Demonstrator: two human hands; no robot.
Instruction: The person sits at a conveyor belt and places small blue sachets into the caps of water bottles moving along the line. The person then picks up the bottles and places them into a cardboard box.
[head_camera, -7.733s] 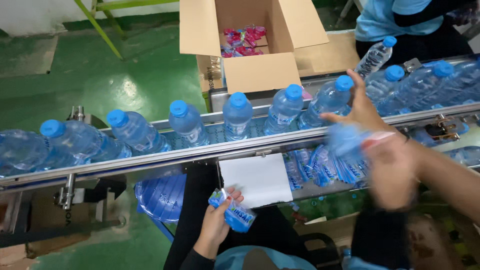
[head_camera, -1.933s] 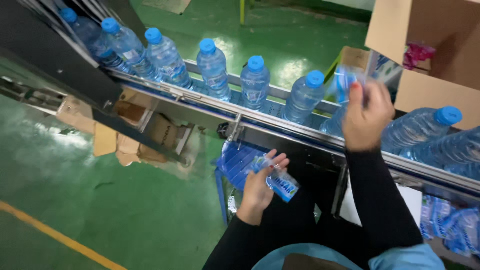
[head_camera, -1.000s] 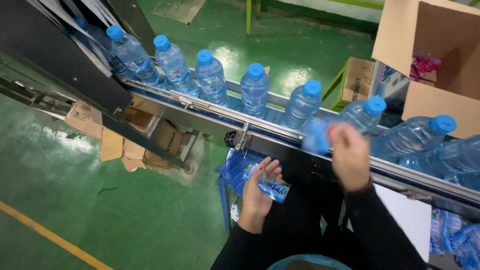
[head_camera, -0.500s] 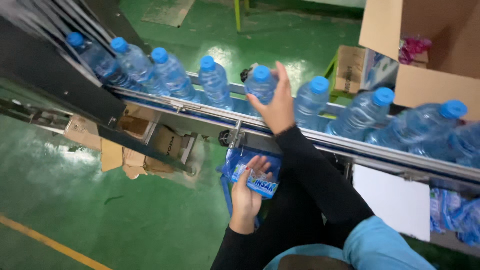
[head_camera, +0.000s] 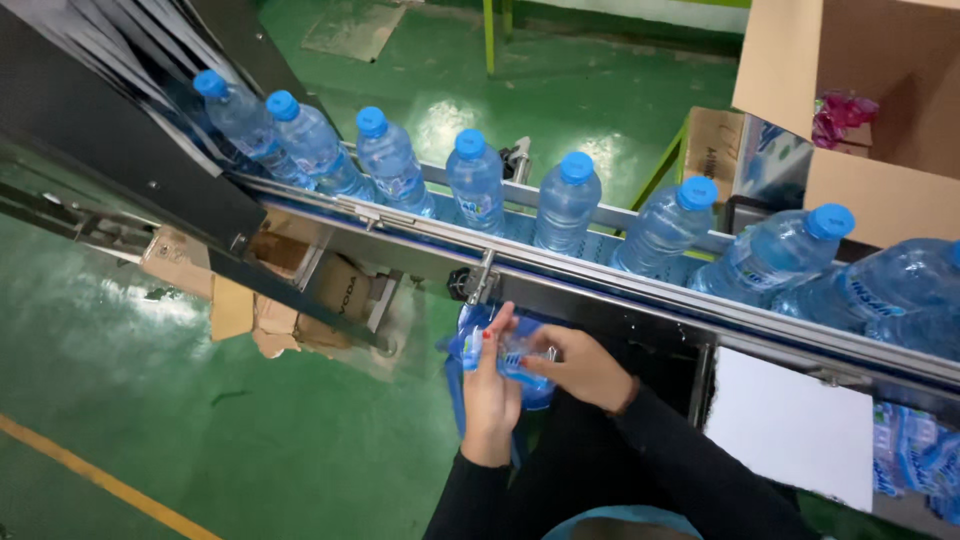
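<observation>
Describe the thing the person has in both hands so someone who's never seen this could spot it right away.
Start at the long conveyor carrying a row of blue-capped water bottles. Just below its near rail, the left hand and right hand meet on a small bundle of blue plastic labels. Unlike the bottles above, it is flat, soft film, off the belt.

Eight blue-capped bottles (head_camera: 476, 184), two hands (head_camera: 535, 372), one open carton (head_camera: 880, 110).

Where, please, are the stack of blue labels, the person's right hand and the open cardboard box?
Stack of blue labels (head_camera: 515, 362), head view: on the clear-and-blue sleeve between the hands.
Right hand (head_camera: 585, 368), head view: on its back.
Open cardboard box (head_camera: 880, 205), head view: on its front flap.
</observation>
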